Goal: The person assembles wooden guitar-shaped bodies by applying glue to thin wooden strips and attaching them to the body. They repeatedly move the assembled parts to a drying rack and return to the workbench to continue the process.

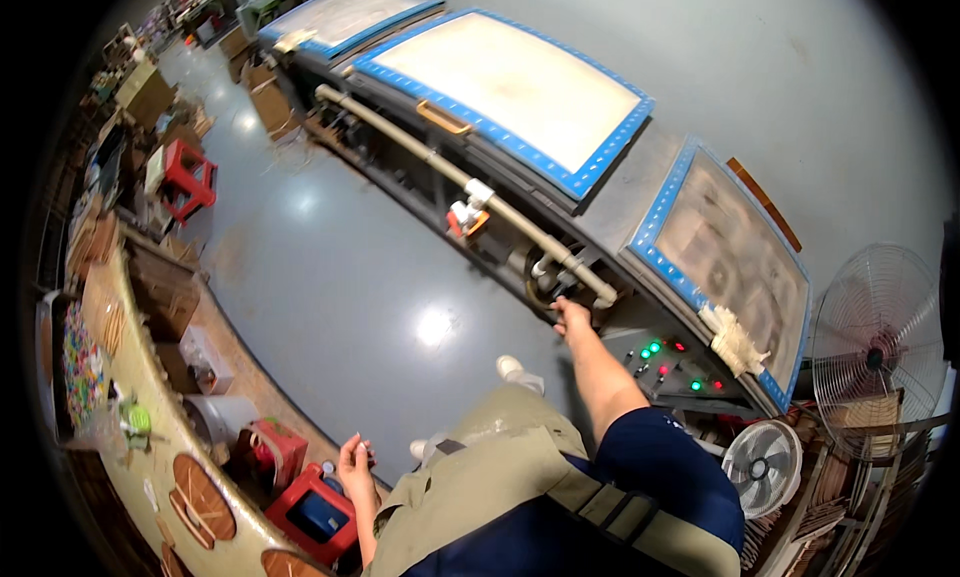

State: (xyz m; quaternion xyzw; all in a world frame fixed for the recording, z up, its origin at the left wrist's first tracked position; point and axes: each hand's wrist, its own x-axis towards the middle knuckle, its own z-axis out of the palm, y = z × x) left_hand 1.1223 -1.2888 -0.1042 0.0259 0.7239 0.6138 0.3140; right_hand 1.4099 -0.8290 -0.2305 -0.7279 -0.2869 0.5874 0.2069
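Holding right hand [570, 319] outstretched, curled narrow, just below the pale pipe [440, 165] crossing mid-frame, and left hand [355, 467] half open, lower left; not confirming a grip in either. Possibly risking a scrape, if jerking upward against the pipe. Running lengthwise from upper left, pointing its near end lower right.

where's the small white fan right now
In the head view, the small white fan is at lower right, below-left of the large wire fan and beside the blue sleeve.
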